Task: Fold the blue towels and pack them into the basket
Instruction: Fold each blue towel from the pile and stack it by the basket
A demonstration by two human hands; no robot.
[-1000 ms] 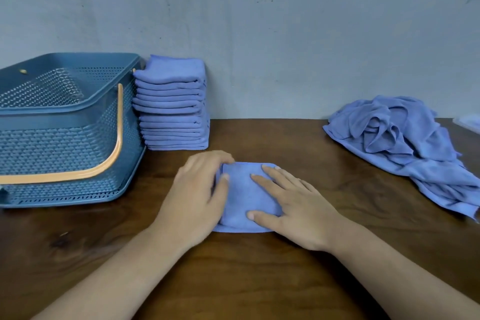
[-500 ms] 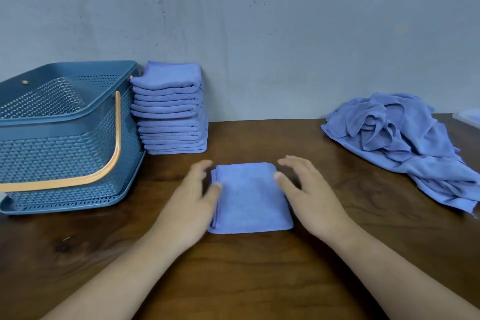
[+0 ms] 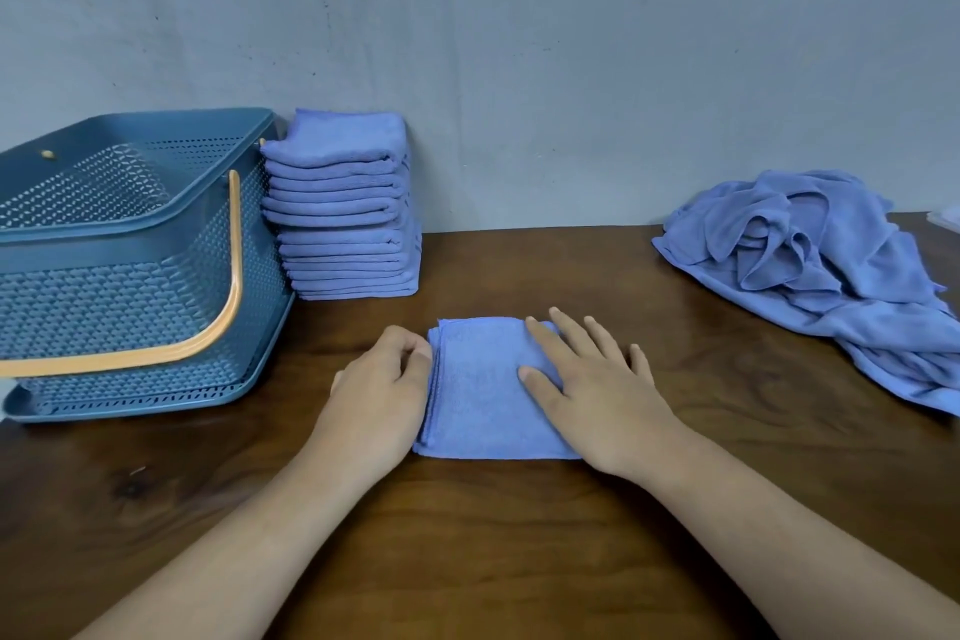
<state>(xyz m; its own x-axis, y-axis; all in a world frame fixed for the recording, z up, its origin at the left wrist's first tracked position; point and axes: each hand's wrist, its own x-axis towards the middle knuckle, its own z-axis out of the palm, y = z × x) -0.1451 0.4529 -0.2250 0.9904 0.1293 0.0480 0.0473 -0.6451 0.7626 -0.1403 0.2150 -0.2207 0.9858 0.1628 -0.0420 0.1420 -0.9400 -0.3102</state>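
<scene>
A dark wooden table [image 3: 467,561] lies under both hands, with a scuffed grey wall [image 3: 519,68] beyond. The right hand [image 3: 597,395] lies flat, fingers straight, on the folded towel [image 3: 483,395]. The left hand [image 3: 376,395] curls against the towel's left edge; I cannot tell whether it pinches. Beyond the left hand is a stack [image 3: 343,208], and the basket [image 3: 130,286] is just beside it, further left. A loose pile [image 3: 821,260] lies well right of the right hand.

passage over table [image 3: 545,265] between folded stack [image 3: 343,213] and loose towel pile [image 3: 810,265], basket [image 3: 130,286] walling the left, wall [image 3: 519,68] behind
</scene>
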